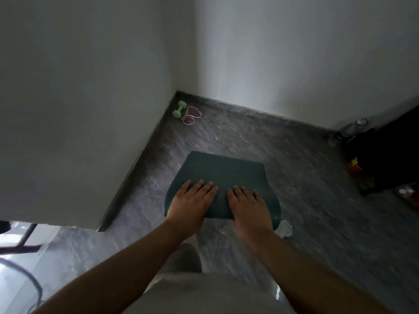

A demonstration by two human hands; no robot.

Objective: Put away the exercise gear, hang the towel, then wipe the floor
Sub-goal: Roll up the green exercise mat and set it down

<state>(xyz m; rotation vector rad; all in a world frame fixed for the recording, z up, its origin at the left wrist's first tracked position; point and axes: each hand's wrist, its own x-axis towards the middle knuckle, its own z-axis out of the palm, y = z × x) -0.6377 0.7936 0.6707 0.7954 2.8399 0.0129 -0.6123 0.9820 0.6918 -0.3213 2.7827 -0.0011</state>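
I logged the teal mat (224,171) on the grey marbled floor (306,200). Its flat part pointed toward the far wall and its curled near edge ran left to right. My left hand (190,205) and right hand (249,207) pressed on it, fingers straight. A green dumbbell (179,109) and a skipping rope (192,115) lay in the corner.

Behind the fingers (201,188) of the left hand (190,205) and right hand (249,207), bare forearms (127,257) lead back to a pale beige-grey garment (204,295) covering torso and knee.
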